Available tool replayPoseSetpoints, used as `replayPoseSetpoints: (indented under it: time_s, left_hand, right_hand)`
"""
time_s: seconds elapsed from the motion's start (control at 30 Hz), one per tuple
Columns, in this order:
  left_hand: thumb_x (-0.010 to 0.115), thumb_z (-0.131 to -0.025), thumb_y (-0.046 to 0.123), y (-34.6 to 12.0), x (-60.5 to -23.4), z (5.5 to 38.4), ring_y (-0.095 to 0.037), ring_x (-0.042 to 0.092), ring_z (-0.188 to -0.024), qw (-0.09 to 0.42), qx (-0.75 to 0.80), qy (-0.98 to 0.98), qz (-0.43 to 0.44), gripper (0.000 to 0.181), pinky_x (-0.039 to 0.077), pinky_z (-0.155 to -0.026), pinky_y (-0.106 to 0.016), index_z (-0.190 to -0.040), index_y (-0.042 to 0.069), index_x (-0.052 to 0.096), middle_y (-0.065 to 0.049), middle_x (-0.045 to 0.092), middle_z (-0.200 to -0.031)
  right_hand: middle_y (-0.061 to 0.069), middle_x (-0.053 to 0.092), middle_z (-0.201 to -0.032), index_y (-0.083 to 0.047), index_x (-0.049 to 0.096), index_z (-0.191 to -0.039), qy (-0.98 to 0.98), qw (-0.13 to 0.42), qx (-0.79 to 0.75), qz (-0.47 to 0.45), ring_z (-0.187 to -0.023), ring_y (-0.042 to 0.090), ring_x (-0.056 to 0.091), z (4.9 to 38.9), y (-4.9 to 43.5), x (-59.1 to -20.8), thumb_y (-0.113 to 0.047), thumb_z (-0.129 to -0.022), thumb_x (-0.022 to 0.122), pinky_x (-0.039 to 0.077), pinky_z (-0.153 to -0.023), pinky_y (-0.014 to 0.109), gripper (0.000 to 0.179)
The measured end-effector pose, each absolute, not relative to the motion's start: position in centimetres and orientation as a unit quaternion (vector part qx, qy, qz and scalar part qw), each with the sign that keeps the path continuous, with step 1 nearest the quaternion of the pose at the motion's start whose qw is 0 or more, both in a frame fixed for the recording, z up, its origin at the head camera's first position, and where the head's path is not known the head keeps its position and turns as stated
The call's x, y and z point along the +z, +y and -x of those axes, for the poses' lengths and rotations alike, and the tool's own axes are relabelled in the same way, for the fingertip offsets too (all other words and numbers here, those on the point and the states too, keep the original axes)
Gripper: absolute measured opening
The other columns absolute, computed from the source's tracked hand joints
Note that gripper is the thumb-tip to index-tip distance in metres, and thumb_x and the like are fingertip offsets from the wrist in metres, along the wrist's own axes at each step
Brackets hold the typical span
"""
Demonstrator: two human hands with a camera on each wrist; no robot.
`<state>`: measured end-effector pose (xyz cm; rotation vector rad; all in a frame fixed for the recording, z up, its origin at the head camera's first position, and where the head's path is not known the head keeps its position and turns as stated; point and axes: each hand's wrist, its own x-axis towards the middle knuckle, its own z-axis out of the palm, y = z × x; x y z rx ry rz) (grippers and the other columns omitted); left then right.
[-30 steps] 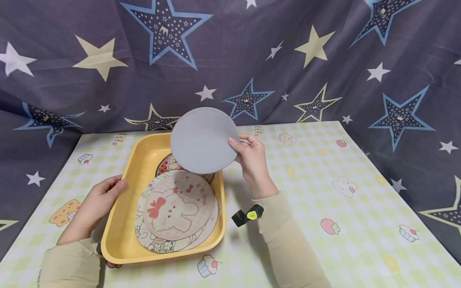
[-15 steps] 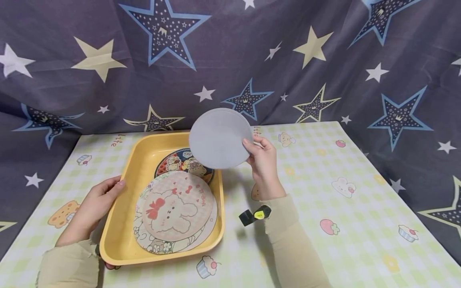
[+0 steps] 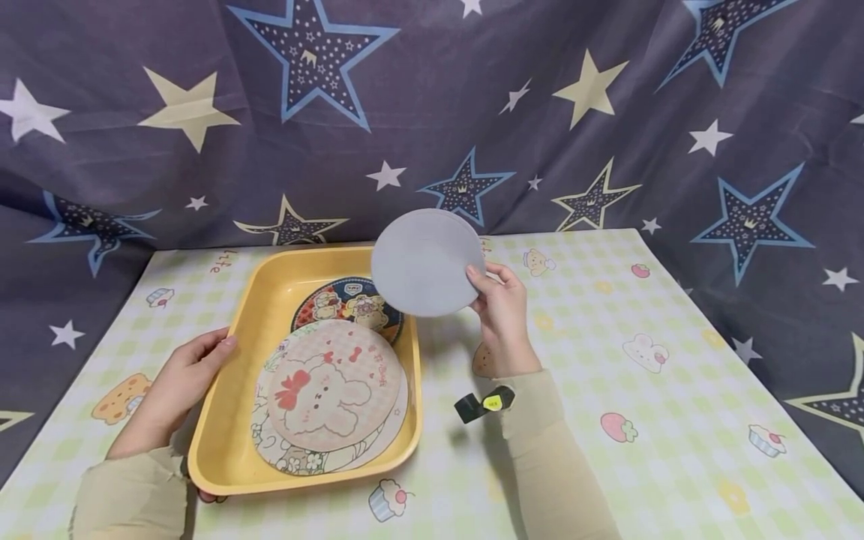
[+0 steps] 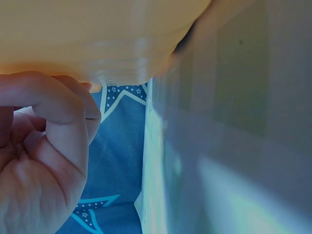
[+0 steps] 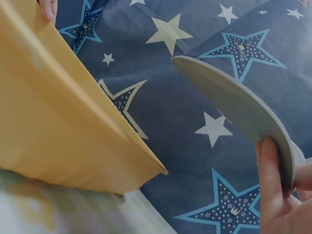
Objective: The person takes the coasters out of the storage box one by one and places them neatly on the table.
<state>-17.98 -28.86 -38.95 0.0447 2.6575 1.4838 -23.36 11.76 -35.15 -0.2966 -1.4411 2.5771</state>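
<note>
My right hand [image 3: 502, 307] pinches a thin round mat [image 3: 427, 262] by its right edge, thumb on the plain grey face and fingers behind. The right wrist view shows this mat [image 5: 234, 100] nearly edge-on, raised beside the tray. My left hand [image 3: 185, 386] grips the left rim of a yellow tray [image 3: 246, 330], thumb over the rim; the left wrist view shows its curled fingers [image 4: 63, 107] against the tray's outer side. Inside the tray lies a pink bunny mat [image 3: 337, 386] over a white floral mat [image 3: 290, 457]. Behind them is a dark-rimmed mat [image 3: 367, 311] with cartoon figures.
A green-checked tablecloth [image 3: 574, 375] with printed cupcakes and strawberries covers the table. A dark star-patterned curtain [image 3: 432, 90] hangs behind it and at the sides. A black strap with a yellow tag [image 3: 494, 403] is worn at the right wrist.
My right hand has carried the grey mat rightward, off the tray's back area, uncovering more of the dark-rimmed mat. My left hand and the tray have stayed in place.
</note>
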Motion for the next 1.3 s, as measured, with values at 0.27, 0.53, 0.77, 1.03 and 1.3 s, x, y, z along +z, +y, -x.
replayPoseSetpoints:
  time_s: [0.27, 0.53, 0.77, 1.03, 1.3]
  left_hand:
    - [0.036, -0.108, 0.039, -28.9, -38.8, 18.0, 0.001, 0.065, -0.082, 0.053, 0.482, 0.875, -0.012, 0.066, 0.059, -0.069, -0.024, -0.147, -0.015, 0.031, -0.034, 0.055, -0.125]
    - [0.036, -0.108, 0.038, -28.9, -38.8, 18.1, 0.001, 0.065, -0.081, 0.052, 0.482, 0.874, -0.012, 0.066, 0.059, -0.069, -0.023, -0.147, -0.015, 0.031, -0.035, 0.054, -0.126]
    - [0.036, -0.108, 0.038, -29.0, -39.0, 18.2, -0.001, 0.066, -0.081, 0.052, 0.485, 0.873, -0.011, 0.066, 0.060, -0.069, -0.024, -0.147, -0.015, 0.031, -0.034, 0.055, -0.124]
    - [0.036, -0.108, 0.038, -29.0, -39.0, 18.1, -0.001, 0.066, -0.080, 0.047, 0.485, 0.873, -0.011, 0.065, 0.060, -0.068, -0.025, -0.146, -0.015, 0.032, -0.032, 0.057, -0.122]
    - [0.037, -0.108, 0.036, -28.9, -39.0, 18.1, -0.001, 0.067, -0.080, 0.047, 0.490, 0.871, -0.014, 0.064, 0.060, -0.068, -0.025, -0.146, -0.016, 0.032, -0.031, 0.058, -0.119]
  right_hand:
    - [-0.001, 0.074, -0.079, -0.009, 0.060, -0.096, -0.494, 0.087, 0.857, 0.115, -0.068, 0.009, 0.072, 23.8, 12.2, -36.2, 0.001, -0.092, 0.064, 0.057, -0.059, 0.019, 0.012]
    - [0.000, 0.072, -0.085, -0.008, 0.062, -0.100, -0.504, 0.083, 0.848, 0.144, -0.070, 0.009, 0.071, 24.5, 12.3, -37.6, 0.000, -0.092, 0.066, 0.055, -0.059, 0.018, 0.012]
    - [-0.003, 0.071, -0.073, -0.008, 0.063, -0.100, -0.505, 0.091, 0.842, 0.168, -0.056, 0.005, 0.062, 24.9, 12.9, -38.1, -0.001, -0.090, 0.068, 0.040, -0.046, 0.015, 0.013]
    - [-0.003, 0.072, -0.079, -0.008, 0.063, -0.108, -0.509, 0.093, 0.835, 0.187, -0.060, 0.005, 0.063, 25.1, 13.7, -38.6, -0.004, -0.091, 0.069, 0.036, -0.046, 0.015, 0.018]
    - [-0.001, 0.072, -0.089, -0.007, 0.062, -0.116, -0.517, 0.104, 0.827, 0.196, -0.066, 0.006, 0.067, 25.0, 14.3, -39.0, -0.005, -0.092, 0.068, 0.040, -0.047, 0.013, 0.025]
